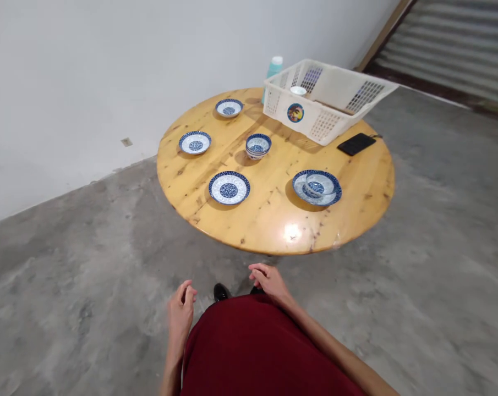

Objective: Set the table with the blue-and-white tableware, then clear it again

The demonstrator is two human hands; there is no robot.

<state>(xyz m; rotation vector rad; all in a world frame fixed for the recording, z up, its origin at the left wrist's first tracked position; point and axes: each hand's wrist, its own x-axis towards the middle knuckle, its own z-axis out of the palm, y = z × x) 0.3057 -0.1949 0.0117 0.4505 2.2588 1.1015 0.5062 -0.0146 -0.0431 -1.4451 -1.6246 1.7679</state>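
Note:
My left hand (181, 308) hangs at the lower left of the head view, fingers loosely bent and a little apart, with nothing in it. Near the table's front edge, but not touching it, is my right hand (270, 281), also empty and half curled. On the round wooden table (269, 220) lie a blue-and-white plate (229, 188) at the front and two smaller dishes, a left dish (195, 143) and a far dish (229, 108). Stacked blue-and-white bowls (257, 146) stand mid-table. At the right, a clear bowl (321, 184) rests on a large blue-rimmed plate (298, 193).
A white plastic basket (323, 124) stands at the back right with a white bowl (298, 91) inside. Behind it is a teal bottle (275, 67) with a white cap. A black phone (356, 144) lies near the right edge. A white wall (87, 82) borders the left.

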